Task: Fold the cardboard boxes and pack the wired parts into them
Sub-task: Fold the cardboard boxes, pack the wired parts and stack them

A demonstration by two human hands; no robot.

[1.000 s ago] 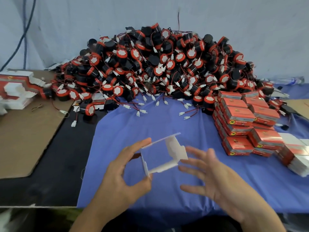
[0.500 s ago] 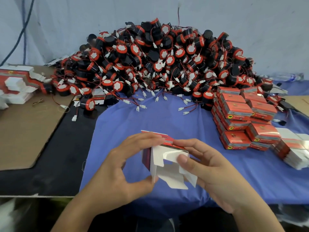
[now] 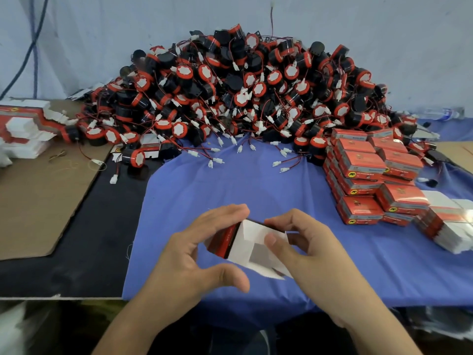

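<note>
One half-folded box (image 3: 252, 248) is held over the blue cloth (image 3: 230, 185) near its front edge; the wired parts (image 3: 243, 93) heaped behind and the closed red boxes (image 3: 368, 170) stacked at right overlap too much to be counted. The box's right end is hidden by the right hand (image 3: 314, 249), whose thumb is pressed on a white flap, fingers curled over the far edge. Its red side is gripped by the left hand (image 3: 194, 257) with curled fingers; thumb contact cannot be made out.
</note>
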